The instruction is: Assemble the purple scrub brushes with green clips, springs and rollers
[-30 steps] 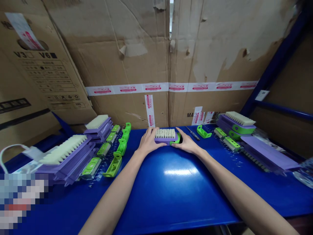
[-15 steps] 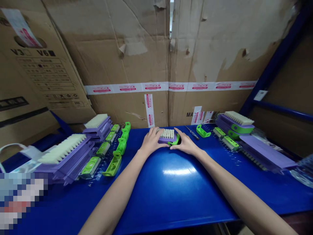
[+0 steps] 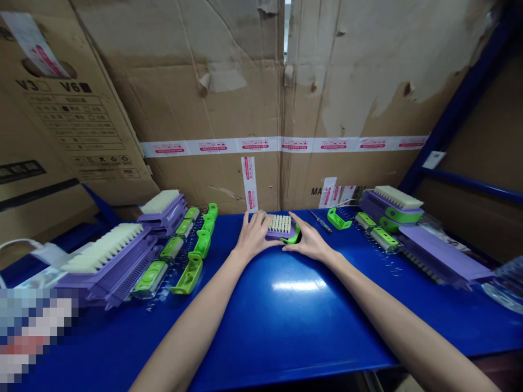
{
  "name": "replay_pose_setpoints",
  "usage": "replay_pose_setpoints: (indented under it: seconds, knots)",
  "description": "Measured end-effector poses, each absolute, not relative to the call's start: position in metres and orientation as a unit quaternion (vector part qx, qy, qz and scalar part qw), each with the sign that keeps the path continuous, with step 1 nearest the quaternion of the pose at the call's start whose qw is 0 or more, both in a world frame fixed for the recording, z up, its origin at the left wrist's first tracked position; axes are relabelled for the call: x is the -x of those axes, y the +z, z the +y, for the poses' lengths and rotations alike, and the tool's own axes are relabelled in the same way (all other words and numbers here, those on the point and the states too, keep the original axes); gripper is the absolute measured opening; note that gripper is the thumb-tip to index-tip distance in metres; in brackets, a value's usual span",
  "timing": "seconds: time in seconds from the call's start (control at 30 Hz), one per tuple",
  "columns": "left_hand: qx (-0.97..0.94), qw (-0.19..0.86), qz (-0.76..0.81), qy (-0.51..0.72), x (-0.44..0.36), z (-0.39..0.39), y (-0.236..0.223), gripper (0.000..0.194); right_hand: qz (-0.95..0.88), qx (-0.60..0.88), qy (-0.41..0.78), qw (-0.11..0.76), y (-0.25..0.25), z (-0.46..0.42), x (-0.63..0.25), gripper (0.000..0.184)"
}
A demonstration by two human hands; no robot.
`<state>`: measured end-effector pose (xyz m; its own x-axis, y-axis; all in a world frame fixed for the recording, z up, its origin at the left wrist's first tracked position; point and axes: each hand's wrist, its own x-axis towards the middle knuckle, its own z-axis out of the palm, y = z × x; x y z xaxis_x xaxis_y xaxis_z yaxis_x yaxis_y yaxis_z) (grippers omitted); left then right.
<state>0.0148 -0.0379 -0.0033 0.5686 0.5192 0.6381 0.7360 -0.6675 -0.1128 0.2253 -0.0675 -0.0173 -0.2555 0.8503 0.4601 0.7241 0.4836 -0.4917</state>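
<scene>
A small purple brush (image 3: 280,225) with pale bristles facing up lies near the back of the blue table (image 3: 294,316). My left hand (image 3: 254,233) is closed around its left end, thumb along the near side. At the right end my right hand (image 3: 307,237) grips a green end cap (image 3: 292,237) that sits against the purple body. Whether the cap is fully seated I cannot tell. Part of the brush's left side is hidden by my left fingers.
On the left stand stacked purple brushes (image 3: 110,256), green-topped blocks (image 3: 151,276), springs and a row of green caps (image 3: 190,273). To the right are a screwdriver (image 3: 322,221), a loose green cap (image 3: 339,219), green-topped blocks (image 3: 384,238) and more brushes (image 3: 398,198). Cardboard (image 3: 212,103) walls the back.
Both hands keep nearly the same hold on the brush and its green cap. The fingers of my left hand have shifted slightly; the view has moved a little.
</scene>
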Motion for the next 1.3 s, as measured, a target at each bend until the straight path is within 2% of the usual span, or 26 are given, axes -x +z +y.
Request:
replay_pose_setpoints:
  seconds: [0.23, 0.4, 0.6, 0.8, 0.97, 1.07, 1.17, 1.3]
  knots:
    - [0.870, 0.221, -0.322, -0.303, -0.018, -0.047, 0.005, 0.082, -0.826, 0.466, -0.088, 0.306, -0.008, -0.074, -0.222, 0.110]
    - [0.887, 0.172, -0.325, -0.281, -0.020, -0.047, 0.008, 0.083, -0.827, 0.466, -0.082, 0.303, -0.012, -0.074, -0.221, 0.113]
    - [0.882, 0.160, -0.329, -0.296, -0.019, -0.045, 0.009, 0.081, -0.829, 0.461, -0.074, 0.307, -0.013, -0.072, -0.219, 0.118]
    - [0.860, 0.188, -0.362, -0.308, -0.023, -0.048, 0.005, 0.075, -0.845, 0.425, -0.122, 0.300, -0.008, -0.074, -0.221, 0.098]
    - [0.846, 0.224, -0.360, -0.323, -0.026, -0.046, -0.004, 0.053, -0.826, 0.427, -0.021, 0.368, -0.008, -0.078, -0.222, 0.101]
    - [0.851, 0.222, -0.335, -0.339, -0.027, -0.043, -0.007, 0.046, -0.782, 0.449, 0.070, 0.427, -0.011, -0.079, -0.222, 0.091]
    - [0.855, 0.216, -0.334, -0.331, -0.026, -0.044, -0.006, 0.045, -0.755, 0.461, 0.121, 0.449, -0.012, -0.079, -0.223, 0.079]
    - [0.860, 0.219, -0.343, -0.308, -0.024, -0.047, -0.001, 0.051, -0.731, 0.462, 0.154, 0.477, -0.013, -0.079, -0.222, 0.080]
